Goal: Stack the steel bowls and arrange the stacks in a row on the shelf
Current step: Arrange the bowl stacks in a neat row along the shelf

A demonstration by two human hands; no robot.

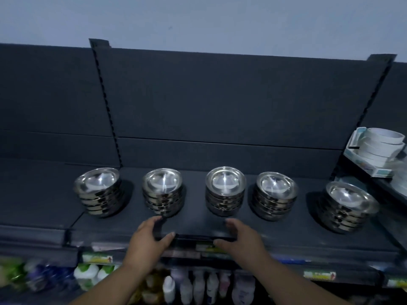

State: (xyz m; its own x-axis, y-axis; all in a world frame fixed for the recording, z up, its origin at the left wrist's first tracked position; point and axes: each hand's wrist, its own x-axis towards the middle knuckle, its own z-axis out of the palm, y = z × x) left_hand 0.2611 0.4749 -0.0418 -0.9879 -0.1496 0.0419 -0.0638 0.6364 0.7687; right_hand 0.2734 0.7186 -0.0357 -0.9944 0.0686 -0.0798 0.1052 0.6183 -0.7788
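1. Across the dark shelf [286, 234], five stacks of steel bowls [225, 190] stand in a row, rims up, each apart from its neighbours.
2. At the shelf's front edge, the left hand [149, 237] and the right hand [241, 236] hover with fingers loosely spread, gripping nothing, near the second and third stacks from the left.
3. Far right, white tubs [382, 146] sit stacked on a side shelf.

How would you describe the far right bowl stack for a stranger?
Find the dark shelf holding five stacks of steel bowls in a row. Follow the row to its right end. That stack alone sits beside the white tubs, nearer the front edge.
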